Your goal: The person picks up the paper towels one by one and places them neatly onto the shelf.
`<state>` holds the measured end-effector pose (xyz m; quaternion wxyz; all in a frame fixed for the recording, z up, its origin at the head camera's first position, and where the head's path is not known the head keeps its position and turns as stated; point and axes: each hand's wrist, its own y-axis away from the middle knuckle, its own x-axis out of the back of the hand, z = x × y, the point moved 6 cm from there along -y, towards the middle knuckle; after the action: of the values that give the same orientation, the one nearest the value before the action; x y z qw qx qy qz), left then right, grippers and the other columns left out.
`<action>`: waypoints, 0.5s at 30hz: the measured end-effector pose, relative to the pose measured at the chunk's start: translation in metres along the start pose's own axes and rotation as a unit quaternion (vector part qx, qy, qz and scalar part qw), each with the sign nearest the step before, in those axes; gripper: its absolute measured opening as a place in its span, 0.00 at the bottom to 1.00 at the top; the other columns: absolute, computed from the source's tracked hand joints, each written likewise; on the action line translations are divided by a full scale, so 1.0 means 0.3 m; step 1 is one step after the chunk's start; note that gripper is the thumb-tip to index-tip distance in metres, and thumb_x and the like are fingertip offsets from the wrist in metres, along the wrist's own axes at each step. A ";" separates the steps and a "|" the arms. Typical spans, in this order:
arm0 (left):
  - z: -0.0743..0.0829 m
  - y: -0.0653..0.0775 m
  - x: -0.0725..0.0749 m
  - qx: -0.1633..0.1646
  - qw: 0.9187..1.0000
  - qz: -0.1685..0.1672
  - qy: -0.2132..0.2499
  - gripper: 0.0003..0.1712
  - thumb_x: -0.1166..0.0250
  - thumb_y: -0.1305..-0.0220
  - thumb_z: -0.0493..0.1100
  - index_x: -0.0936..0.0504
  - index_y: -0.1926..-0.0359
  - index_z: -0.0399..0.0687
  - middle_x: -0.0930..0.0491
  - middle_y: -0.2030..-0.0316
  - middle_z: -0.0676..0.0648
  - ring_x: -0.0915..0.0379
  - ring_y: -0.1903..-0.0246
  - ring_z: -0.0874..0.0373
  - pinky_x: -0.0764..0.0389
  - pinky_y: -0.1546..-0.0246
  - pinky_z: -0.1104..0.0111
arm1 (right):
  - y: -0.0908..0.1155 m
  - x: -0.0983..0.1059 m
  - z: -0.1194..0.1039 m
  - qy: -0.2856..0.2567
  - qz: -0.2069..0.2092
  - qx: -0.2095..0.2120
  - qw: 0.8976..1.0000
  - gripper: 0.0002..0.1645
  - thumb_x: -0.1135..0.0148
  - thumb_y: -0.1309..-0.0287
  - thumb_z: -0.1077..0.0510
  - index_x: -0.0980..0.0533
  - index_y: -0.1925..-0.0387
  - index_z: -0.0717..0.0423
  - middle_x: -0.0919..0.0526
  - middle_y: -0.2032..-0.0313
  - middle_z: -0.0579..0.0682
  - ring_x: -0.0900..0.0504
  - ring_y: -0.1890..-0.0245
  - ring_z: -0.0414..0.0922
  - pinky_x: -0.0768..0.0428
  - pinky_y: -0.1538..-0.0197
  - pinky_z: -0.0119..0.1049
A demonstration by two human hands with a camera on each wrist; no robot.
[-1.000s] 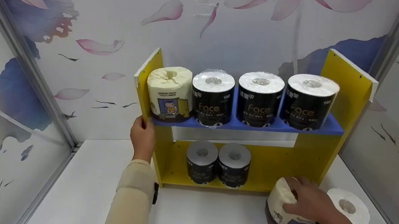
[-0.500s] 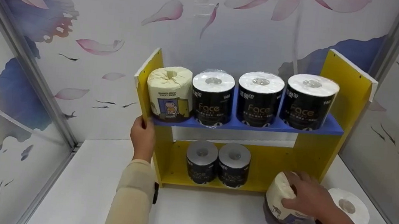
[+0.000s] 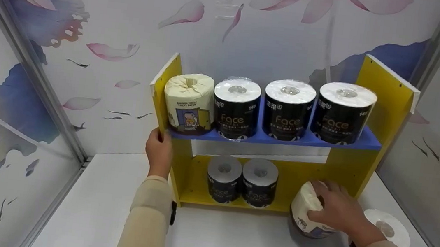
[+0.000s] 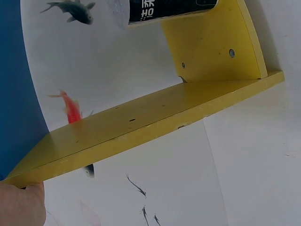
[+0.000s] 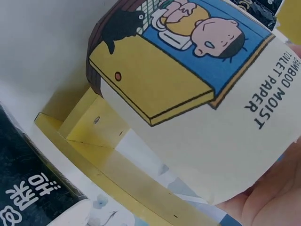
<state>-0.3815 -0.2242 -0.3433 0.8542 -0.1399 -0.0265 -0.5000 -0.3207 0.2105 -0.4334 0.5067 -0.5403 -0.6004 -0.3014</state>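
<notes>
My left hand grips the yellow left side panel of a small two-tier shelf, just below the blue board. In the left wrist view, part of that hand shows at the panel's edge. My right hand holds a cream-wrapped toilet paper roll from above, slightly tilted, in front of the lower tier's right end. Its cartoon print fills much of the right wrist view. On the lower tier stand two dark-wrapped toilet paper rolls, side by side left of the held roll.
Along the upper board stand a cream toilet paper roll and three black-wrapped ones. Another white-topped roll stands on the white table, right of the shelf, partly behind my right wrist. Printed wall panels enclose the back and sides.
My right hand has carried the cream toilet paper roll a little forward and left, closer to the lower tier. The left hand stays on the side panel.
</notes>
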 end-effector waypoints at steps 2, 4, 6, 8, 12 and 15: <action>0.002 0.001 -0.001 0.000 1.000 0.000 -0.001 0.23 0.50 0.27 0.41 0.31 0.37 0.34 0.26 0.43 0.35 0.30 0.46 0.45 0.31 0.43 0.55 | -0.006 -0.001 0.002 0.001 -0.001 -0.004 1.000 0.46 0.31 0.58 0.47 0.32 0.36 0.58 0.29 0.46 0.66 0.29 0.52 0.60 0.25 0.60 0.57; 0.003 0.002 -0.001 0.000 1.000 -0.001 -0.002 0.23 0.50 0.27 0.42 0.31 0.37 0.34 0.26 0.43 0.35 0.30 0.46 0.45 0.31 0.43 0.54 | -0.013 -0.002 0.004 0.002 0.005 -0.005 1.000 0.46 0.32 0.58 0.47 0.32 0.35 0.58 0.30 0.45 0.67 0.30 0.51 0.61 0.26 0.59 0.58; 0.005 0.002 0.000 -0.001 1.000 -0.001 -0.004 0.23 0.50 0.27 0.42 0.31 0.37 0.34 0.26 0.43 0.35 0.30 0.46 0.45 0.31 0.43 0.54 | -0.019 -0.002 0.007 0.003 0.013 -0.004 1.000 0.46 0.32 0.58 0.47 0.32 0.36 0.59 0.30 0.45 0.67 0.30 0.50 0.63 0.26 0.58 0.59; 0.004 0.002 0.000 -0.001 1.000 -0.001 -0.004 0.23 0.51 0.27 0.42 0.31 0.37 0.34 0.26 0.43 0.35 0.30 0.46 0.45 0.31 0.43 0.54 | -0.026 -0.004 0.010 0.003 0.019 -0.002 1.000 0.46 0.32 0.58 0.47 0.32 0.36 0.59 0.30 0.45 0.67 0.29 0.51 0.63 0.26 0.58 0.59; 0.002 0.000 -0.001 0.003 1.000 -0.002 -0.004 0.23 0.51 0.27 0.42 0.31 0.37 0.35 0.26 0.43 0.36 0.30 0.46 0.45 0.31 0.43 0.54 | -0.042 -0.010 0.013 -0.001 0.023 -0.001 1.000 0.47 0.32 0.58 0.47 0.33 0.35 0.59 0.31 0.43 0.67 0.30 0.50 0.64 0.27 0.57 0.59; -0.001 -0.001 -0.001 0.007 1.000 -0.003 -0.005 0.23 0.51 0.27 0.42 0.31 0.36 0.35 0.27 0.42 0.36 0.31 0.45 0.45 0.31 0.43 0.54 | -0.056 -0.013 0.010 -0.004 0.022 0.001 1.000 0.48 0.32 0.58 0.47 0.35 0.34 0.60 0.33 0.41 0.68 0.31 0.47 0.66 0.27 0.53 0.61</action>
<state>-0.3818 -0.2242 -0.3437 0.8537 -0.1361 -0.0343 -0.5015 -0.3378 0.2080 -0.4350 0.5117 -0.5542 -0.5903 -0.2874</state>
